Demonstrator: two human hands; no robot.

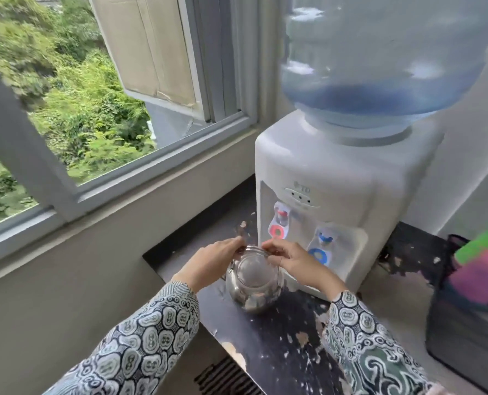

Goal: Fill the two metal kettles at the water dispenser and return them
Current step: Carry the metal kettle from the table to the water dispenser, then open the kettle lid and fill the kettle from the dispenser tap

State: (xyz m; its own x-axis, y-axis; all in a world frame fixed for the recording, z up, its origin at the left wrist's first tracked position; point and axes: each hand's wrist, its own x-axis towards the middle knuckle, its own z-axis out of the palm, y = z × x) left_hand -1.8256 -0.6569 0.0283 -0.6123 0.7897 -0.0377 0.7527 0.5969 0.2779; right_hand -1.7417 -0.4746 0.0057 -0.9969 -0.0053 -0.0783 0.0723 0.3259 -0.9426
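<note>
One round metal kettle (253, 283) stands lidless on the dark worn counter (279, 346), just in front of the white water dispenser (342, 178). My left hand (211, 262) grips the kettle's rim on the left side. My right hand (289, 259) pinches the rim on the right. The dispenser's red tap (279, 223) hangs just above and behind the kettle; the blue tap (322, 246) is to its right, beside my right hand. A large blue water bottle (385, 58) sits on top of the dispenser. No second kettle is in view.
An open window (94, 109) with a grey frame runs along the left, its sill above the counter. A black mesh basket (470, 309) holding green and pink things stands at the right. A white wall corner is behind the dispenser.
</note>
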